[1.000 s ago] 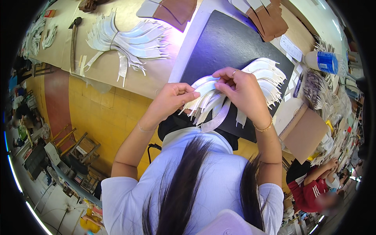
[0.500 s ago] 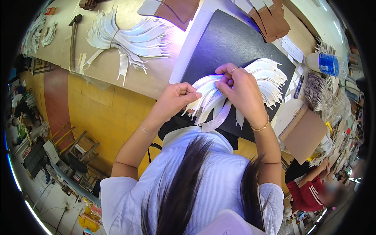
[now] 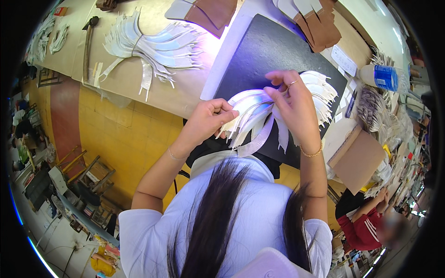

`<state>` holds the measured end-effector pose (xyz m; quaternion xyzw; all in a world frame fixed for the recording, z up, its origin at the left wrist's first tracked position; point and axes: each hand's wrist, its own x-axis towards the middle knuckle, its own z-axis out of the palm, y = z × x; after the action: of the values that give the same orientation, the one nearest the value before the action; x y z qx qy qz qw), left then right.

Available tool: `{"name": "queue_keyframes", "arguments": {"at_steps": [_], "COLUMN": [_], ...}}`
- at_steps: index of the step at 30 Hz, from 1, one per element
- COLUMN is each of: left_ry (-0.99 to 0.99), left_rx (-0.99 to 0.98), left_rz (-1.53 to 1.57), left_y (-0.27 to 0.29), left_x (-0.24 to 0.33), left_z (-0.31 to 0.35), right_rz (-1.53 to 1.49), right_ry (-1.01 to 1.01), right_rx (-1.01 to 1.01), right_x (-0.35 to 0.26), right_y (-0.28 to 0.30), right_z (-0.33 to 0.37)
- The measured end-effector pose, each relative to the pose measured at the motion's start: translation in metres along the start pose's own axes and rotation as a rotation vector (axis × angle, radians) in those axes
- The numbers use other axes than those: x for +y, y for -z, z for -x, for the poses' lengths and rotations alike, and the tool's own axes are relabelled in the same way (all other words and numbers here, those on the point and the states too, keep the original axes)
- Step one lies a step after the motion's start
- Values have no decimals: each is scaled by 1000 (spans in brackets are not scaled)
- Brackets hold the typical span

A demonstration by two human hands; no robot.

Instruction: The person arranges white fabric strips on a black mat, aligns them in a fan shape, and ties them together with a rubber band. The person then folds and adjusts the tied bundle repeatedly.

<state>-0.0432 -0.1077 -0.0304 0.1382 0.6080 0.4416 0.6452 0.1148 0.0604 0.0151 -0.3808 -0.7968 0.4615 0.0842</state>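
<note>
A bundle of curved white strips (image 3: 252, 104) with frayed ends lies fanned across the black board (image 3: 264, 51), near its front edge. At the bundle's left end my left hand (image 3: 211, 119) is closed, thumb and fingers pinching the strips there. Above the middle of the bundle is my right hand (image 3: 293, 104), thumb and forefinger apart with a gap between them and no strip visible in it. It hides the bundle's middle; more strip ends (image 3: 321, 95) fan out beyond it on the right. Two loose strips hang toward my lap.
Left on the table lie a tied bundle of similar strips (image 3: 160, 48) and a hammer (image 3: 89, 48). Brown pieces (image 3: 320, 28) sit at the far right. A blue-labelled bottle (image 3: 382, 77), a pen (image 3: 351, 104) and a cardboard box (image 3: 359, 160) line the right side. A person in red (image 3: 359, 231) works there.
My right hand has shifted right and slightly up, its thumb and forefinger farther apart. The left hand keeps its pinch at nearly the same place.
</note>
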Motion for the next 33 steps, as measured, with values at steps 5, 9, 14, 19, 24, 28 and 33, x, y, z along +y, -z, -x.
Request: {"name": "queue_keyframes", "arguments": {"at_steps": [5,9,14,19,24,28,33], "left_ry": [-12,-73,-444,-420,-278,-238,-236], "left_rx": [0,33,8,263,245,170,115], "left_rz": [48,-44,-359,-356,-222,-242,-183], "left_y": [-1,-9,-11,6,9,10,3], "left_x": [-3,0,7,-1,-9,-9,-8], "left_z": [-3,4,18,12,10,9,8], "right_rz": [498,362,179,48,96,173,230], "right_ry": [194,83,483,371,337,354,364], "right_rx": [104,50,-217,-210,-139,-110,-47], "right_x": [5,11,-2,4,8,7,7], "right_y": [-23,-12,1,17,12,2,-6], "right_z": [6,-3,14,20,22,22,24]}}
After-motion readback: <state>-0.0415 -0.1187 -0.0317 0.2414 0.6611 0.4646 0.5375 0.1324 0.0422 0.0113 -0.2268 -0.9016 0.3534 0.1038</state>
